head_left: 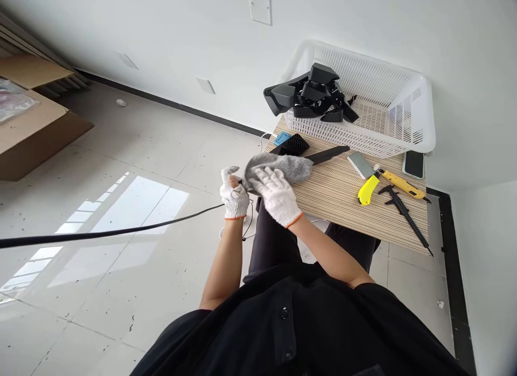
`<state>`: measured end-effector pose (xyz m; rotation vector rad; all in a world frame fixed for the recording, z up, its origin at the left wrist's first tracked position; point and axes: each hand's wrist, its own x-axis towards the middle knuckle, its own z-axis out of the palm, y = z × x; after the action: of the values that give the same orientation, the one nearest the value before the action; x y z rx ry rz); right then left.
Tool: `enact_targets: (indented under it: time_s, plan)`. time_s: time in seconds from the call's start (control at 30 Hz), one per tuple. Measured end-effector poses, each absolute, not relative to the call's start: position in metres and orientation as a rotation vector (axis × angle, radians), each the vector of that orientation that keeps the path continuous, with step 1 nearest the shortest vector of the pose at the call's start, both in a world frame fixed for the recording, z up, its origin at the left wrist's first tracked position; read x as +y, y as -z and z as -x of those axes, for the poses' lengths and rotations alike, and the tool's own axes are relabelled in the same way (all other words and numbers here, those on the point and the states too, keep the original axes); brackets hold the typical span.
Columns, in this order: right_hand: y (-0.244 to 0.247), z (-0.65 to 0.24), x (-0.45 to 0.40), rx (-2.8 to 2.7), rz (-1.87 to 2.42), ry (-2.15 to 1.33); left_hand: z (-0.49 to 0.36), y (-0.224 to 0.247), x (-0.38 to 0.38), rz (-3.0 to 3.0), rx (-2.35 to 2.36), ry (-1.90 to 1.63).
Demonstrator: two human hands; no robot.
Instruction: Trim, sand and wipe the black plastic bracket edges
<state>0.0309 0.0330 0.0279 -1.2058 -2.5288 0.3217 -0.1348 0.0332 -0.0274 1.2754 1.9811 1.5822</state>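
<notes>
A dark thing (241, 182) is clamped in the left hand (235, 198), by the near left corner of the table (323, 198), but most of it is hidden by a fuzzy grey cloth (297, 167). The cloth is pressed by the right hand (277, 195), fingers spread; whether it is gripped cannot be told. One end of a black strip (331, 154) is covered too. A black cord (121, 230) is cut off at the far left.

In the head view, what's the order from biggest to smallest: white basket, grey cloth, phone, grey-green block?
1. White basket
2. Grey cloth
3. Phone and grey-green block: too alike to rank
</notes>
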Motion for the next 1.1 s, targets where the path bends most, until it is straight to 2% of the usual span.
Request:
enact_targets:
  time_s: [0.17, 0.23, 0.33, 0.47, 0.57, 0.67, 0.8, 0.93, 0.97, 1.1]
  plan:
    - [-0.032, -0.107, 0.071, -2.145, 1.79, -0.27, 0.134, 0.029, 0.033, -1.285, 2.043, -1.561]
    - [-0.034, -0.115, 0.077, -2.063, 1.875, -0.243, 0.132, 0.028, 0.033, -1.277, 2.057, -1.568]
    - [-0.033, -0.084, 0.062, -2.216, 1.757, -0.264, 0.131, 0.027, 0.033, -1.284, 2.042, -1.576]
    - [-0.028, -0.015, 0.021, -2.546, 1.29, -0.359, 0.134, 0.027, 0.033, -1.275, 2.049, -1.546]
    - [-0.028, -0.002, 0.012, -2.576, 1.233, -0.376, 0.136, 0.028, 0.032, -1.273, 2.035, -1.577]
    - [-0.035, -0.039, 0.035, -2.466, 1.434, -0.381, 0.137, 0.027, 0.03, -1.289, 2.021, -1.558]
    - [-0.05, -0.112, 0.08, -2.132, 1.925, -0.273, 0.133, 0.026, 0.031, -1.291, 2.042, -1.608]
    - [-0.056, -0.1, 0.077, -2.053, 2.147, -0.17, 0.129, 0.028, 0.034, -1.257, 2.026, -1.676]
    - [-0.054, -0.08, 0.067, -2.141, 2.096, -0.174, 0.128, 0.029, 0.035, -1.243, 2.018, -1.69]
    - [-0.041, 0.002, 0.023, -2.615, 1.31, -0.274, 0.132, 0.033, 0.037, -1.17, 1.969, -1.729]
